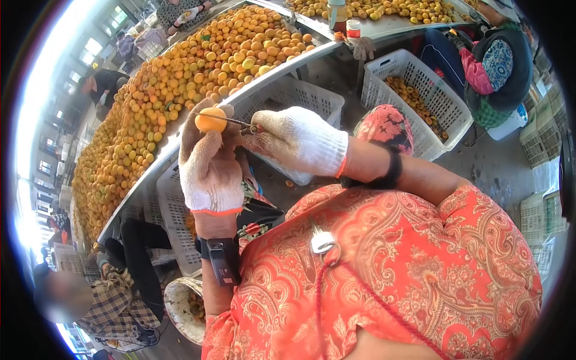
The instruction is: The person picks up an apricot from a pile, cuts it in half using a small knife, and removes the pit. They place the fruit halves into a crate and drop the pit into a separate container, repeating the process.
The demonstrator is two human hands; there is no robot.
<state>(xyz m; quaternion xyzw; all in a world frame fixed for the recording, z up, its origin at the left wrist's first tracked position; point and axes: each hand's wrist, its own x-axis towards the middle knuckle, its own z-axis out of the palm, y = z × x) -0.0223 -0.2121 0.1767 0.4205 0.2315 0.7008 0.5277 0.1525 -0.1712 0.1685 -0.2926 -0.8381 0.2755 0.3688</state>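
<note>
My left hand (207, 165), in a soiled white knit glove, closes its fingers and thumb around an orange apricot (210, 122). In a matching glove, my right hand (291, 141) pinches a thin dark metal tool (236, 122) whose tip overlaps the apricot's face. Its exact kind I cannot tell, since the gloved fingers cover the handle end. Both hands are together in front of the near edge of a long metal table (288, 62), where a large heap of apricots (198, 72) lies.
Under the table stand white plastic crates (300, 96). A crate (420, 111) at the right holds halved fruit. A white bucket (180, 306) sits by my left arm. Co-workers sit at lower left (114, 300) and upper right (489, 72). A bottle (337, 15) and red-labelled jar (353, 28) stand on the table.
</note>
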